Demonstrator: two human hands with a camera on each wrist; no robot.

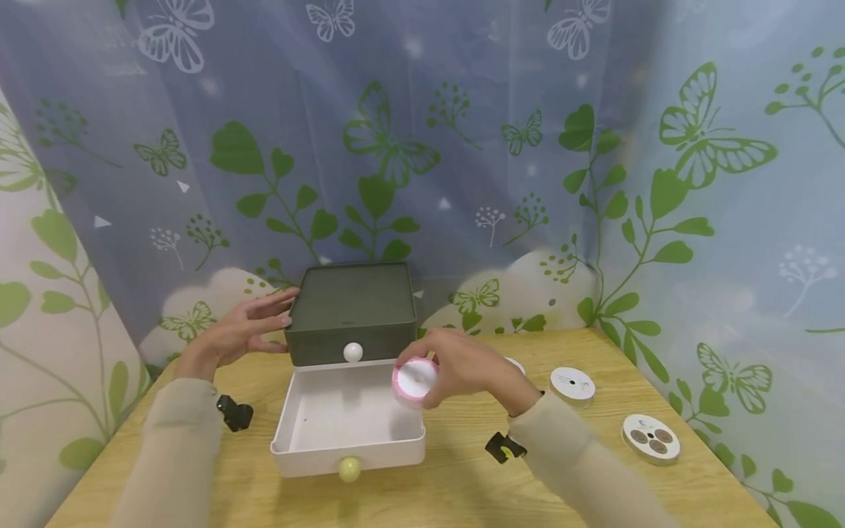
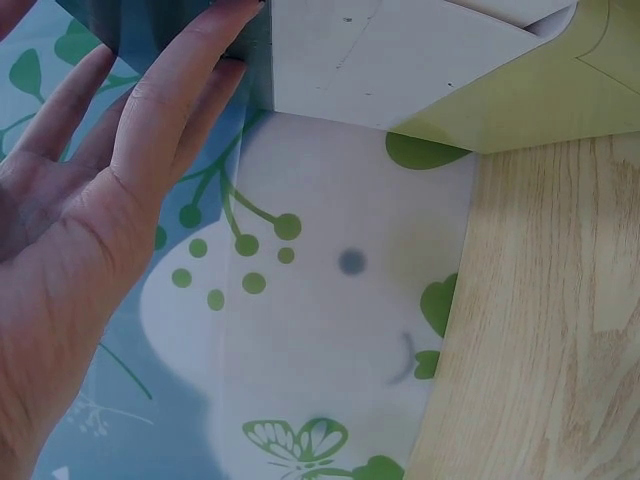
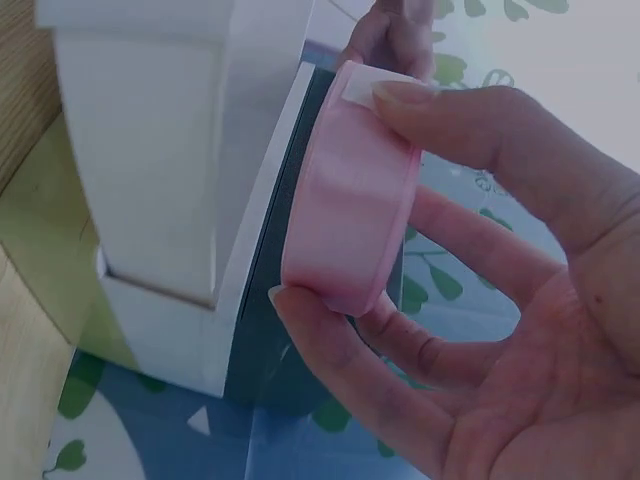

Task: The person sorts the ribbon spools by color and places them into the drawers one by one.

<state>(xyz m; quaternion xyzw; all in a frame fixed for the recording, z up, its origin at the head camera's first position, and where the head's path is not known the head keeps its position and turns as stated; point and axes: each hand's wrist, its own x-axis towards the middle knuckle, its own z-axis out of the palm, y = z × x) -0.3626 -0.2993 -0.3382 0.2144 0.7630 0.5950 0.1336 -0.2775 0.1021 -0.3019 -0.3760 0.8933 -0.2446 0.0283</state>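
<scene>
A dark green box top [image 1: 353,297] with a white knob [image 1: 353,353] belongs to a small desktop drawer unit. Below it, a white drawer [image 1: 330,425] stands pulled out, its inside bare, with a yellow-green knob [image 1: 349,469] at the front. My right hand [image 1: 465,365] pinches a spool of pink ribbon [image 1: 416,379] between thumb and fingers, over the drawer's right edge. In the right wrist view the shiny pink ribbon [image 3: 350,200] faces the camera. My left hand [image 1: 240,328] touches the unit's left side with extended fingers; their tips are partly hidden in the left wrist view.
Two white spools, one upper [image 1: 572,385] and one lower [image 1: 650,438], lie on the wooden table [image 1: 462,469] at the right. Another spool [image 1: 515,364] shows partly behind my right wrist. A patterned curtain [image 1: 462,183] hangs close behind the unit.
</scene>
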